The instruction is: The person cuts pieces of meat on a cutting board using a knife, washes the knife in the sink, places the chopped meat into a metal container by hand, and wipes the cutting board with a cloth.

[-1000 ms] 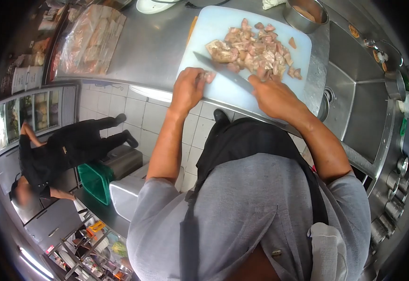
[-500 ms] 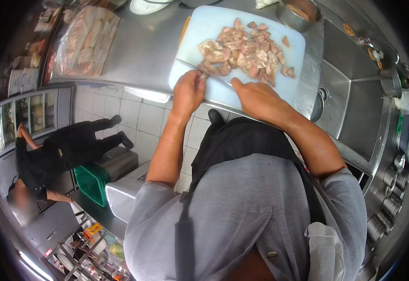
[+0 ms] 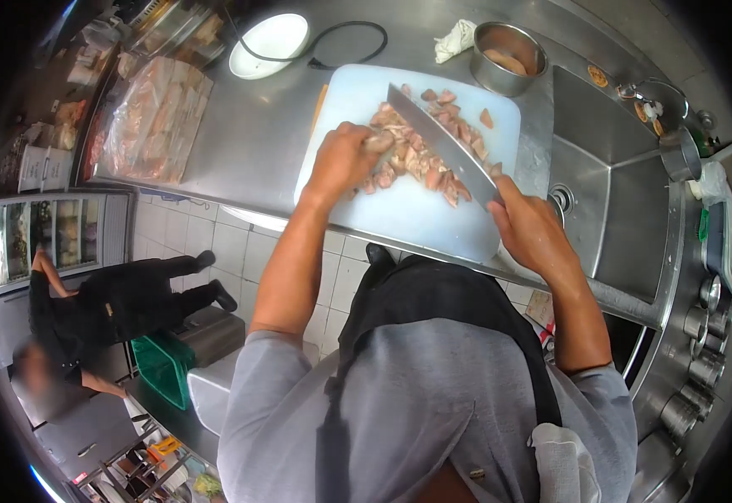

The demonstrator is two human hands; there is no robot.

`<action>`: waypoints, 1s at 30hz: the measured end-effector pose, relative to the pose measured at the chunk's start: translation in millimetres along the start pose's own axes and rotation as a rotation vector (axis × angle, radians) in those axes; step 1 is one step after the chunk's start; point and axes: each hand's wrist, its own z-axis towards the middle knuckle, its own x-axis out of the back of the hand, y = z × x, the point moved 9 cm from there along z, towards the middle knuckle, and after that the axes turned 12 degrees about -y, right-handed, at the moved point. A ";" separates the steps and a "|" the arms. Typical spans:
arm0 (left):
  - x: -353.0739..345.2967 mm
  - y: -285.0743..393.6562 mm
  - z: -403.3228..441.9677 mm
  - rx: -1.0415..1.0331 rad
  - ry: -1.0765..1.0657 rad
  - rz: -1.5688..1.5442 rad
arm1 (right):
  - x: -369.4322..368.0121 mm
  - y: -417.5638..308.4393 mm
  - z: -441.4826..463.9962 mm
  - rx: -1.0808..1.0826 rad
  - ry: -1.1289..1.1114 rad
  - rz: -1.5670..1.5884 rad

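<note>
Knife (image 3: pixel 441 138) moved over meat (image 3: pixel 420 163), hiding some, cloth (image 3: pixel 456 40) beside pot (image 3: pixel 500 82)

1. White square tiles cover the floor (image 3: pixel 238 254).
2. A steel counter (image 3: pixel 249 134) joins a sink (image 3: pixel 634 226) on the right.
3. A glass-fronted fridge (image 3: pixel 66 230) stands at left.
4. A bright light strip (image 3: pixel 45 484) shows lower left.

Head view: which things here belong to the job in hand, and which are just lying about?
In the job:
Knife, in the right grip
Cut meat pieces, at the left grip
White cutting board, under the meat

Seemingly just lying about:
White bowl
Black cable
White cloth
Bagged packages
Metal pot, though its part is unclear
</note>
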 end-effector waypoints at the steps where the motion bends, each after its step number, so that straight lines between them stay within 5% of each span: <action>1: 2.6 -16.3 3.4 0.012 0.038 -0.063 | -0.1 -0.5 -6.8 0.010 -0.012 -0.010; 8: 19.6 -13.4 2.1 0.085 -0.033 0.036 | -12.4 -0.3 -35.6 -0.009 -0.248 -0.113; 11: 15.8 0.4 2.9 -0.024 0.071 0.179 | -14.8 3.5 -36.7 -0.013 -0.300 -0.174; 17: -11.8 30.2 5.8 -0.118 -0.052 0.526 | -27.3 10.1 -36.6 0.004 -0.361 -0.227; 21: -10.7 0.2 34.9 -0.087 -0.045 0.407 | -41.4 -12.8 -22.6 0.085 -0.479 -0.220; 24: -1.6 -55.6 49.1 0.297 -0.171 -0.393 | -67.1 -33.7 4.7 0.197 -0.484 -0.127; 28: 61.1 -43.9 44.9 -0.010 0.005 -0.716 | -99.2 -61.1 53.2 0.175 -0.555 0.038; 30: 98.7 -8.0 15.1 0.037 0.136 -0.468 | -108.8 -56.6 74.5 0.108 -0.532 0.138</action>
